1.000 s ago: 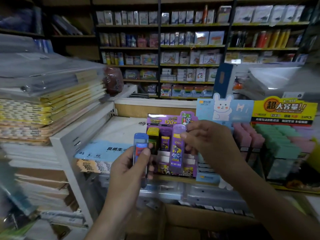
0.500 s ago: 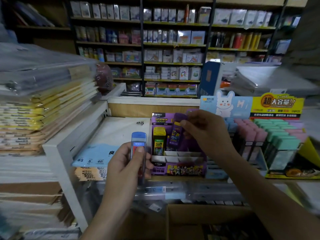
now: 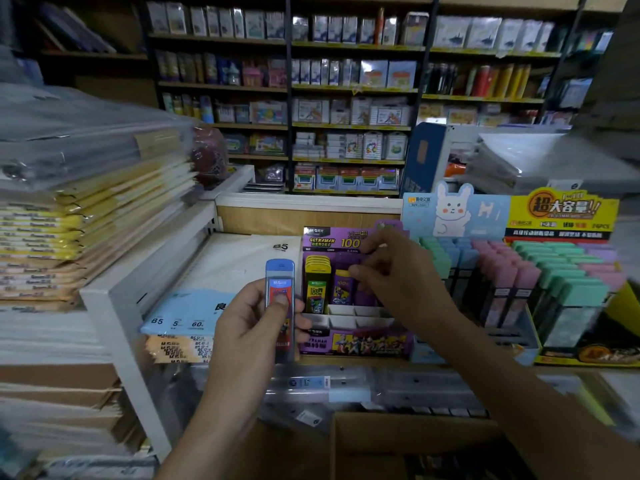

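Gripping a blue-capped lead case (image 3: 280,282) upright, thumb on its label, the left hand (image 3: 249,327) sits just left of the purple display box (image 3: 360,344). The right hand (image 3: 398,275) pinches a purple case (image 3: 343,287) in that box's back row, beside yellow cases (image 3: 317,271). The box's header reads "ULTRAMAN HEROES 100".

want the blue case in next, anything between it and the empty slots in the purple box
Nothing visible blocks the empty front slots. The blue case, held by the left hand, is beside the purple box; the right hand, pinching a purple case, is farther back.
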A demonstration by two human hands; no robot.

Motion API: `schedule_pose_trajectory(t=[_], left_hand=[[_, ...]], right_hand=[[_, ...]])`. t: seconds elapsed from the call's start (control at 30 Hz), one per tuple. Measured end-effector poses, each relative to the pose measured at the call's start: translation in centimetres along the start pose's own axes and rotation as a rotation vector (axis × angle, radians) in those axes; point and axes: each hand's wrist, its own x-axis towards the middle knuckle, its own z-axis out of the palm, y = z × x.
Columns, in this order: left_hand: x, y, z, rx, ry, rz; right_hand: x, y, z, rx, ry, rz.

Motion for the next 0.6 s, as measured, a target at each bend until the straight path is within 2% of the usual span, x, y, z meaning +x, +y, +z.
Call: schedule_pose_trajectory(t=[0.13, 0.4, 0.5, 0.6], left_hand=[[0.1, 0.0, 0.2, 0.007, 0.015, 0.008], [0.2, 0.3, 0.8, -0.153, -0.014, 0.001], [0.1, 0.8, 0.7, -0.109, -0.039, 0.013], [0.2, 1.3, 0.8, -0.095, -0.057, 0.038]], right_hand=[[-0.2, 0.2, 0.6, -0.108, -0.014, -0.039], [-0.9, -0.2, 0.2, -0.112, 0.038, -0.059], [-2.3, -0.9, -0.2, 0.004, 0.049, -0.045], [-4.3, -1.8, -0.2, 0.239, -0.081, -0.019]])
